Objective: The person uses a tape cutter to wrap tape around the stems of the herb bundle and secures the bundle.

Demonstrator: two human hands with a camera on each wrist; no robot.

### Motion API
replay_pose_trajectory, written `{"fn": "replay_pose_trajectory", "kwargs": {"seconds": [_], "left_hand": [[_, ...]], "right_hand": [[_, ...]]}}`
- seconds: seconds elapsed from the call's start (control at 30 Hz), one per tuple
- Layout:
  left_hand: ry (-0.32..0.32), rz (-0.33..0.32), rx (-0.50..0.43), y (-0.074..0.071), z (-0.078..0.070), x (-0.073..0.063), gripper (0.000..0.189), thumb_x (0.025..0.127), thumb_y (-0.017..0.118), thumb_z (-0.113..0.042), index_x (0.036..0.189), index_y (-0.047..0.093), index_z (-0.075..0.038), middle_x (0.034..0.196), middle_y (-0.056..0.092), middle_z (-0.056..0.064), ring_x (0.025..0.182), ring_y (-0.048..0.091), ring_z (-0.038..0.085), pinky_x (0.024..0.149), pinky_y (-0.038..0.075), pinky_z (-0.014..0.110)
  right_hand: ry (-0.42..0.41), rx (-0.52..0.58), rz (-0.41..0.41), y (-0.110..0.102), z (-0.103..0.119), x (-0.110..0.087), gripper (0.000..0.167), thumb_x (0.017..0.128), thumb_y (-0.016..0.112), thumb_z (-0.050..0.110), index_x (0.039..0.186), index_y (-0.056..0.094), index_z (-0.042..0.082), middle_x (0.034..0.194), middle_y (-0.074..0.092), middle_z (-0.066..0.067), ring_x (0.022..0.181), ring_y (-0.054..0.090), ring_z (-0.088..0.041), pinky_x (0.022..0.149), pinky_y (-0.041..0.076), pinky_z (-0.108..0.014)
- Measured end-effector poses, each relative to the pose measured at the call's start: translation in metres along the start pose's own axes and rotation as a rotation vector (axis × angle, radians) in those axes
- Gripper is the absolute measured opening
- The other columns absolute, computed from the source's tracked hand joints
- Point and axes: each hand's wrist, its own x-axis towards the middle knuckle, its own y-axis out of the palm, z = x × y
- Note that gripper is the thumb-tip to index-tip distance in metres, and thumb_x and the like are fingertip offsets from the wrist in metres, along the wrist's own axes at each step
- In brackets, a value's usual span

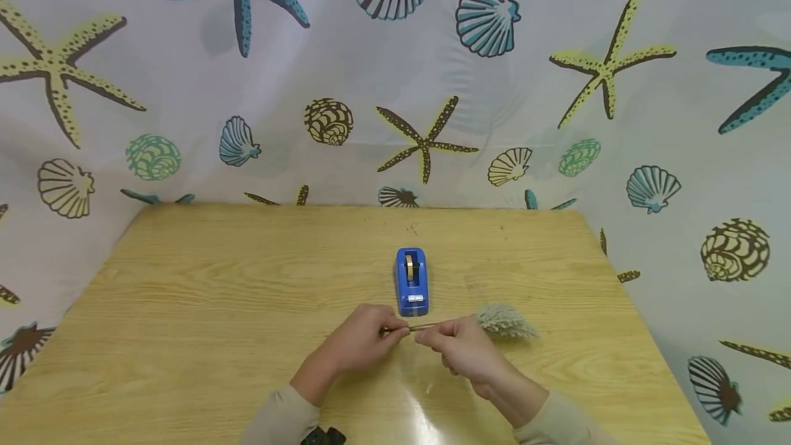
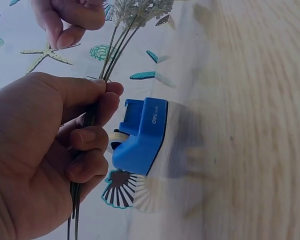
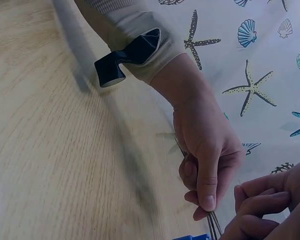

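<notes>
My left hand [image 1: 366, 338] grips the thin dark stems [image 2: 111, 64] of a dried grass bunch, its fingers curled around them and its thumb laid along the top. The pale, fluffy heads [image 1: 503, 321] point to the right in the head view, just beyond my right hand [image 1: 466, 352]. That right hand has curled fingers, with thumb and index close together beside the stems; nothing shows between them. In the left wrist view a gap separates it from the stems. Straight ahead of both hands stands a blue tape dispenser [image 1: 404, 296] with a small roll of tape [image 2: 118, 137].
The wooden table [image 1: 235, 280] carries the dispenser. White cloth [image 1: 278, 143] printed with starfish and shells hangs along the back and both sides. A black wrist mount [image 3: 132, 54] is strapped over my left sleeve.
</notes>
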Motion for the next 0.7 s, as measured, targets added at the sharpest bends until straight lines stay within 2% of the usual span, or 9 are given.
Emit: {"fn": "replay_pose_trajectory", "kwargs": {"seconds": [0.13, 0.23, 0.33, 0.43, 0.53, 0.6, 0.67, 0.7], "left_hand": [[-0.016, -0.004, -0.004, 0.0, -0.002, 0.002, 0.018, 0.097, 0.065, -0.014, 0.1, 0.08, -0.004, 0.067, 0.054, -0.006, 0.058, 0.039, 0.003, 0.054, 0.035, 0.019], [-0.028, -0.016, -0.008, 0.0, -0.004, 0.004, 0.019, 0.098, 0.064, -0.013, 0.103, 0.079, -0.004, 0.069, 0.058, -0.005, 0.058, 0.04, 0.004, 0.053, 0.036, 0.019], [-0.035, -0.022, -0.027, 0.001, -0.007, 0.006, 0.019, 0.098, 0.063, -0.013, 0.103, 0.079, -0.003, 0.074, 0.063, -0.003, 0.061, 0.043, 0.004, 0.055, 0.038, 0.02], [-0.053, -0.028, -0.057, 0.003, -0.008, 0.007, 0.019, 0.099, 0.062, -0.013, 0.101, 0.079, -0.004, 0.081, 0.067, -0.001, 0.065, 0.048, 0.006, 0.058, 0.042, 0.021], [-0.086, -0.043, -0.078, 0.006, -0.009, 0.006, 0.019, 0.099, 0.062, -0.014, 0.1, 0.079, -0.005, 0.082, 0.067, -0.002, 0.067, 0.05, 0.007, 0.059, 0.044, 0.021], [-0.105, -0.059, -0.089, 0.007, -0.009, 0.005, 0.02, 0.099, 0.062, -0.016, 0.097, 0.079, -0.007, 0.08, 0.065, -0.004, 0.065, 0.048, 0.006, 0.057, 0.043, 0.02], [-0.12, -0.075, -0.106, 0.008, -0.01, 0.004, 0.02, 0.099, 0.063, -0.017, 0.095, 0.08, -0.008, 0.077, 0.064, -0.005, 0.062, 0.046, 0.005, 0.055, 0.041, 0.02], [-0.127, -0.083, -0.114, 0.008, -0.01, 0.003, 0.02, 0.098, 0.063, -0.018, 0.094, 0.08, -0.009, 0.075, 0.063, -0.005, 0.061, 0.046, 0.005, 0.054, 0.04, 0.02]], "right_hand": [[-0.001, -0.005, -0.002, 0.001, -0.004, -0.001, 0.033, 0.094, 0.068, 0.026, 0.098, 0.076, -0.006, 0.045, 0.032, 0.011, 0.042, 0.022, -0.005, 0.043, 0.021, -0.019], [0.0, -0.009, -0.009, 0.001, -0.009, -0.002, 0.034, 0.094, 0.068, 0.027, 0.103, 0.074, -0.005, 0.045, 0.033, 0.012, 0.041, 0.023, -0.004, 0.042, 0.022, -0.018], [0.003, -0.009, -0.024, 0.0, -0.012, -0.003, 0.033, 0.094, 0.067, 0.025, 0.108, 0.073, -0.004, 0.05, 0.043, 0.012, 0.042, 0.024, -0.003, 0.042, 0.022, -0.018], [-0.004, -0.009, -0.038, -0.001, -0.016, -0.003, 0.032, 0.095, 0.065, 0.023, 0.108, 0.073, -0.005, 0.06, 0.056, 0.009, 0.041, 0.023, -0.002, 0.041, 0.021, -0.017], [-0.02, -0.014, -0.049, 0.0, -0.02, -0.003, 0.031, 0.094, 0.066, 0.023, 0.103, 0.074, -0.006, 0.081, 0.071, 0.0, 0.042, 0.024, -0.002, 0.042, 0.022, -0.017], [-0.022, -0.021, -0.059, 0.002, -0.023, -0.001, 0.031, 0.093, 0.067, 0.022, 0.099, 0.074, -0.007, 0.089, 0.074, -0.008, 0.043, 0.026, -0.002, 0.044, 0.024, -0.018], [-0.041, -0.036, -0.07, 0.004, -0.028, -0.001, 0.031, 0.093, 0.068, 0.022, 0.094, 0.074, -0.009, 0.107, 0.075, -0.015, 0.051, 0.037, -0.002, 0.051, 0.033, -0.019], [-0.042, -0.044, -0.077, 0.006, -0.03, 0.0, 0.031, 0.092, 0.068, 0.022, 0.091, 0.074, -0.009, 0.108, 0.074, -0.016, 0.054, 0.04, -0.004, 0.054, 0.035, -0.021]]}}
